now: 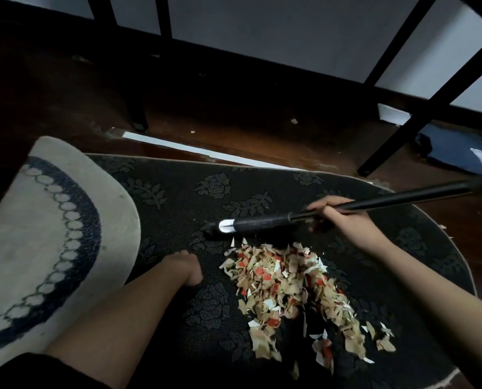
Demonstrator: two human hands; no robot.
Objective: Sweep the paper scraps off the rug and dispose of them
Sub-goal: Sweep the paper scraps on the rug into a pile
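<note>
A pile of tan, red and white paper scraps (296, 290) lies on the black rose-patterned underside of the rug (178, 197). The rug's cream and navy top side (46, 220) is folded over at the left. My right hand (343, 220) grips a black broom handle (262, 223) just beyond the pile. Its white-banded end points left and the rest runs off the frame to the right. My left hand (185, 266) rests on the rug left of the scraps with its fingers tucked under, holding nothing that I can see.
Dark wooden floor (234, 119) surrounds the rug, with a few stray scraps on it. Black furniture legs (137, 113) stand behind and at the right. A long white strip (195, 150) lies along the rug's far edge. A dark blue bag (458, 153) sits at the right.
</note>
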